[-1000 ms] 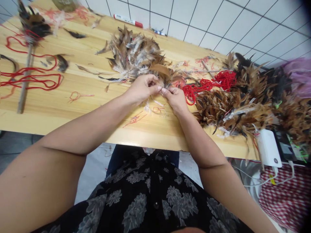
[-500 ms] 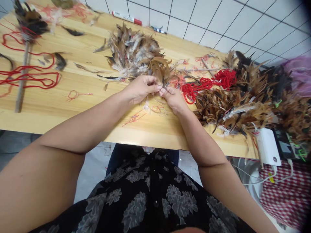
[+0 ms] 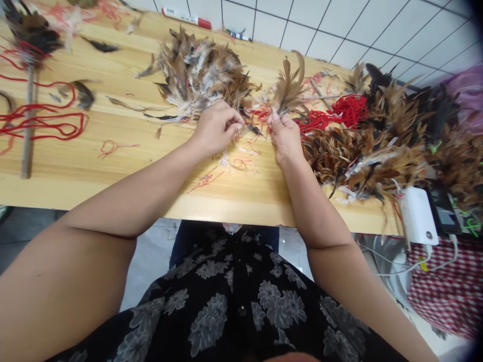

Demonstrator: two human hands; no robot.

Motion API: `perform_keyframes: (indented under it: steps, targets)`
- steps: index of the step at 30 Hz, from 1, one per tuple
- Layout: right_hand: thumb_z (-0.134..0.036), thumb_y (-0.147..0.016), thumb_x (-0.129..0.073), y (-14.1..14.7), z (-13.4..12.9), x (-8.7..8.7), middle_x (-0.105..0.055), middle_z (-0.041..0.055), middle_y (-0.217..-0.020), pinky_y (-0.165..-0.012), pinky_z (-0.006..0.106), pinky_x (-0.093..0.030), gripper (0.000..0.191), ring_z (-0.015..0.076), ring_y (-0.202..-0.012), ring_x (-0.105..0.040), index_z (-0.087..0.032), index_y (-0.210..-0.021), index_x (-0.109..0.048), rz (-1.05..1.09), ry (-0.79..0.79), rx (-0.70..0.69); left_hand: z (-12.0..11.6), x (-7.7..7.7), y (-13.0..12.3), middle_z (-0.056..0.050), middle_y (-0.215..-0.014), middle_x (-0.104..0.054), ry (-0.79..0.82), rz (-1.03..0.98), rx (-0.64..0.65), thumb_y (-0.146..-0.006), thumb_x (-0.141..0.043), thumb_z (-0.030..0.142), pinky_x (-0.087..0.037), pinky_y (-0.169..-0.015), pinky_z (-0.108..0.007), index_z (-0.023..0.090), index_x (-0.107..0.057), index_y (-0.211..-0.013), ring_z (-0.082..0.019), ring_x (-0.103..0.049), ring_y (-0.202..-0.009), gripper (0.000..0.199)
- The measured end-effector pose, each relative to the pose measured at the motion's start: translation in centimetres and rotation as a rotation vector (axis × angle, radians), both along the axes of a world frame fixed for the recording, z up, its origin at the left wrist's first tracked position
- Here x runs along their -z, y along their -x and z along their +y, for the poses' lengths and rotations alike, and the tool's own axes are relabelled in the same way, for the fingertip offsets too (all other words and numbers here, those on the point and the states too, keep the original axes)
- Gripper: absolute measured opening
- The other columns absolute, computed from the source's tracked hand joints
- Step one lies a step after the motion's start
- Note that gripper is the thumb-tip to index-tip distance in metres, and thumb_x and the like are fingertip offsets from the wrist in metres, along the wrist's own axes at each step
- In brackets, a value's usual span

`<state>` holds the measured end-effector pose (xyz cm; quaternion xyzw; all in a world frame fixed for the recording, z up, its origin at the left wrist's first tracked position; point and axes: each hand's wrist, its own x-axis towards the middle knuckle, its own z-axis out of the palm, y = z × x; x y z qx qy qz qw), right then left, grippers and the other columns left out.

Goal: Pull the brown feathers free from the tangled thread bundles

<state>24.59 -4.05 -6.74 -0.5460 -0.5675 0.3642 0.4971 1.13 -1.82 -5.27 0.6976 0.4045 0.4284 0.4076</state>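
Observation:
My right hand [image 3: 286, 134] pinches the base of a small bunch of brown feathers [image 3: 289, 88], whose tips point up and away from me. To its left, my left hand [image 3: 221, 125] has thumb and forefinger pressed together; what is between them, if anything, is too small to make out. Just behind the left hand lies a large heap of brown and whitish feathers [image 3: 204, 70]. A small dark feather [image 3: 253, 129] shows between the two hands. Bright red cord [image 3: 350, 110] lies in a loose bundle just beyond my right hand.
A long pile of brown feathers [image 3: 362, 151] covers the table's right side, near a white power bank [image 3: 418, 216] with cables. At left are a stick with dark feathers [image 3: 28, 120] and loose red cord [image 3: 56, 120]. A red-capped marker [image 3: 186, 18] lies by the tiled wall.
My hands were together at the feather bunch and are now apart. The right hand has moved right and away with the bunch, which now stands more upright. The left hand has let go of it.

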Motion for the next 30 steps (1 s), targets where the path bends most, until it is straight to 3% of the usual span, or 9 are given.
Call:
perform_keyframes:
  steps: [6, 11, 16, 20, 26, 30]
  targets:
    - [-0.095, -0.108, -0.075, 0.4, 0.6, 1.7, -0.064, -0.0015, -0.088, -0.092, 0.035, -0.06, 0.071, 0.0185, -0.094, -0.071, -0.026, -0.093, -0.068, 0.069, 0.007, 0.084, 0.4, 0.0, -2.2, -0.011, -0.102, -0.071, -0.085, 0.152, 0.015, -0.091, -0.096, 0.019, -0.055, -0.126, -0.052, 0.032, -0.08, -0.084, -0.04, -0.065, -0.139, 0.022]
    - [-0.081, -0.112, -0.083, 0.8, 0.7, 1.8, -0.057, -0.003, -0.082, -0.091, 0.034, -0.057, 0.062, 0.0185, -0.091, -0.068, -0.026, -0.09, -0.066, 0.154, 0.052, 0.156, 0.9, -0.5, -3.9, -0.006, -0.096, -0.062, -0.04, 0.264, 0.068, -0.095, -0.087, 0.006, -0.037, -0.139, -0.045, 0.031, -0.078, -0.087, -0.033, -0.053, -0.136, 0.028]
    - [-0.085, -0.112, -0.079, 0.7, 1.2, 2.3, -0.058, -0.0019, -0.086, -0.092, 0.033, -0.056, 0.064, 0.0184, -0.092, -0.069, -0.025, -0.091, -0.068, 0.087, -0.011, 0.12, 2.1, -0.9, -4.8, -0.007, -0.092, -0.06, -0.007, 0.291, 0.07, -0.094, -0.09, 0.004, -0.037, -0.137, -0.044, 0.031, -0.067, -0.079, -0.036, -0.053, -0.144, 0.039]
    - [-0.079, -0.116, -0.077, 0.4, 1.2, 2.0, -0.061, -0.0019, -0.087, -0.094, 0.034, -0.056, 0.06, 0.0178, -0.091, -0.067, -0.024, -0.093, -0.072, 0.049, -0.035, 0.123, 2.6, -1.7, -3.7, -0.009, -0.1, -0.064, -0.084, 0.336, 0.069, -0.093, -0.09, 0.0, -0.034, -0.142, -0.051, 0.03, -0.062, -0.08, -0.039, -0.057, -0.142, 0.043]
    - [-0.038, -0.119, -0.08, 1.1, -0.4, -0.2, -0.056, -0.004, -0.076, -0.089, 0.036, -0.048, 0.035, 0.0167, -0.08, -0.054, -0.02, -0.089, -0.079, -0.056, 0.07, 0.137, 0.9, -3.9, -0.5, -0.01, -0.097, -0.068, -0.301, 0.519, 0.013, -0.098, -0.079, 0.002, -0.043, -0.134, -0.063, 0.031, -0.063, -0.094, -0.045, -0.065, -0.13, 0.033]
    - [-0.051, -0.111, -0.093, 1.1, -0.6, 0.4, -0.051, -0.0044, -0.073, -0.085, 0.037, -0.048, 0.041, 0.0182, -0.079, -0.053, -0.024, -0.084, -0.077, -0.107, 0.047, 0.089, 0.3, -4.2, 0.0, -0.011, -0.091, -0.061, -0.344, 0.538, 0.068, -0.099, -0.08, 0.008, -0.043, -0.134, -0.067, 0.031, -0.055, -0.087, -0.049, -0.066, -0.134, 0.036]
